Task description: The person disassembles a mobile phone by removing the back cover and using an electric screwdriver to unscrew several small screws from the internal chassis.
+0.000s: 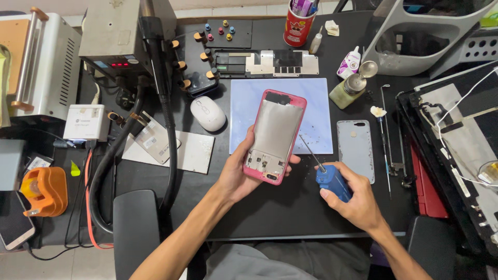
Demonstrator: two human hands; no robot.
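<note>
Centre frame, above a dark workbench: left hand (pixel 239 173) wrapped around an opened pink phone frame (pixel 274 136), fingers clamped on its edges, bare silver inner plate facing up and the frame held tilted clear of the pale blue work mat (pixel 321 103). Just right of it, right hand (pixel 354 199) closed on a blue-handled screwdriver (pixel 329 178), thin shaft angled up toward the frame's lower right edge — tip close, contact not clear. Pale blue back cover (pixel 356 150) lying flat at right of the mat, apart from the frame. Upper left, a hot-air rework station (pixel 120 36) with its black hose looping down; a white mouse (pixel 207 113) beside the mat; a solvent bottle (pixel 348 91) at upper right. Judged as mid-disassembly — driver being brought to the frame's lower end. Next move likely to call for steady seating of the tip on a small screw, frame gripped firm against twisting.
</note>
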